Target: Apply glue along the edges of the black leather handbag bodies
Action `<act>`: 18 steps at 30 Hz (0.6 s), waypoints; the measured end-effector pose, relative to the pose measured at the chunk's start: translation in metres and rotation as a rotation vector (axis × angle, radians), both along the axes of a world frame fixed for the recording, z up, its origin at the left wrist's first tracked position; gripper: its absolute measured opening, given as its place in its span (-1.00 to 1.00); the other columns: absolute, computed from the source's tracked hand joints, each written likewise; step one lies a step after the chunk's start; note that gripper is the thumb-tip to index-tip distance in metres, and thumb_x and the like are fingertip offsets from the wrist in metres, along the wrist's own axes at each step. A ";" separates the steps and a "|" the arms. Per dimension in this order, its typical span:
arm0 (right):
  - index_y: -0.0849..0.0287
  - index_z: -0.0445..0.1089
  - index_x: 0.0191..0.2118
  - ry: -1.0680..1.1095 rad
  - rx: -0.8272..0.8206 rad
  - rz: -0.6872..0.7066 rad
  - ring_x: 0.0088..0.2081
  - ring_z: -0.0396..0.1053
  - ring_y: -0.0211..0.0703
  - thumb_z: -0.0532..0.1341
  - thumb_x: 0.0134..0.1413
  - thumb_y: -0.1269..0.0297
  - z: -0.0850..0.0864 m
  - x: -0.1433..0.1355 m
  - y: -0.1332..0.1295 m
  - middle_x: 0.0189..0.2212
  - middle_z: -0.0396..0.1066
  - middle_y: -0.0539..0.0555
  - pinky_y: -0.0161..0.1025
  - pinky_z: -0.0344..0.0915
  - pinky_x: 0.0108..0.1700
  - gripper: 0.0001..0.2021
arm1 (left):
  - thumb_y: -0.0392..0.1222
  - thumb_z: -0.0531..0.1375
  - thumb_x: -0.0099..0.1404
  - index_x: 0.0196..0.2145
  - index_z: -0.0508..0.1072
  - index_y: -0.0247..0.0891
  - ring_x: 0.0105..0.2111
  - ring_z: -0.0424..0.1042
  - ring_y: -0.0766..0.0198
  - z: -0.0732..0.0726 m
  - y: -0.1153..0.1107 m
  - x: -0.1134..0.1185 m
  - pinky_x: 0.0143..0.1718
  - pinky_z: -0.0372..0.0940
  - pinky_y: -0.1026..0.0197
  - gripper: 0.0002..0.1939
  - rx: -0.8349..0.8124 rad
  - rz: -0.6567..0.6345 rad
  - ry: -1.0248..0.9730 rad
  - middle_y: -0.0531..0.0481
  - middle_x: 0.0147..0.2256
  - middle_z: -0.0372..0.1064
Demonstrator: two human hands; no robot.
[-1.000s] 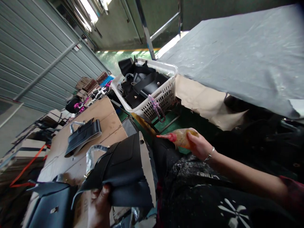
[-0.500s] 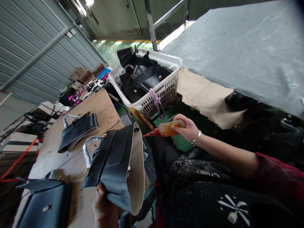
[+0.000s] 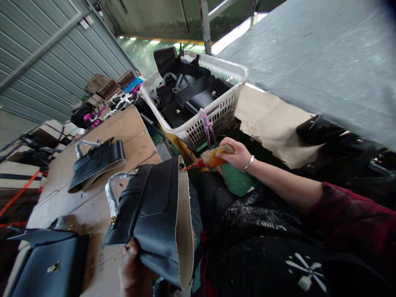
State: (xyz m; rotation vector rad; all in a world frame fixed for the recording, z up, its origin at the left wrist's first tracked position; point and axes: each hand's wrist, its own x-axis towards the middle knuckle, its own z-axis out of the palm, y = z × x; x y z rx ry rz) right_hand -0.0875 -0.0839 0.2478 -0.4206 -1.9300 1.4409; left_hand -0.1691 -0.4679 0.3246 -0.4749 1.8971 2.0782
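My left hand point(image 3: 133, 262) is closed on the lower side of a dark handbag point(image 3: 154, 202), thumb on the outside. The bag lies tilted with its raw, pale-lined open edge facing me. Its handle point(image 3: 111, 192) is wrapped in clear film. In my right hand point(image 3: 236, 153) is a squeeze bottle point(image 3: 213, 158) of amber liquid, fingers wrapped round it. The bottle's red nozzle points left, its tip at or very near the upper corner of the bag's open edge; I cannot tell whether they touch.
On the cardboard-covered table point(image 3: 130, 132) lie another dark handbag point(image 3: 97, 163) and a handbag with a metal clasp point(image 3: 52, 262). A white plastic basket point(image 3: 213, 119) full of black bag parts stands ahead. A grey-covered table point(image 3: 309, 62) is at the right.
My right hand has brought the bottle slightly left and up, its nozzle closer to the bag's edge. The bag has turned a little, so less of its inside shows.
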 end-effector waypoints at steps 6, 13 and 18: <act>0.13 0.26 -0.48 -0.054 -0.154 0.059 -0.52 0.09 -0.29 0.32 -0.18 0.18 -0.005 0.007 -0.001 -0.57 0.14 -0.10 -0.28 0.08 -0.46 -0.78 | 0.07 0.46 -0.35 -0.30 0.54 -0.17 -0.44 0.49 0.15 -0.002 -0.004 -0.001 -0.43 0.42 0.20 -0.42 0.002 0.016 -0.059 0.02 -0.40 0.53; 0.13 0.28 -0.48 -0.070 -0.189 0.115 -0.51 0.12 -0.28 0.35 -0.23 0.12 -0.003 0.012 0.001 -0.56 0.17 -0.08 -0.28 0.09 -0.47 -0.73 | 0.05 0.45 -0.29 -0.38 0.53 -0.16 -0.47 0.48 0.14 -0.007 -0.014 0.000 -0.49 0.42 0.18 -0.54 -0.013 0.041 -0.020 0.03 -0.44 0.52; 0.12 0.25 -0.47 -0.048 -0.228 -0.015 -0.52 0.09 -0.30 0.33 -0.21 0.14 -0.004 0.005 0.004 -0.58 0.15 -0.10 -0.28 0.07 -0.47 -0.74 | 0.08 0.44 -0.31 -0.40 0.54 -0.21 -0.52 0.45 0.16 -0.008 -0.014 0.000 -0.54 0.41 0.19 -0.52 -0.052 0.024 -0.043 0.01 -0.48 0.49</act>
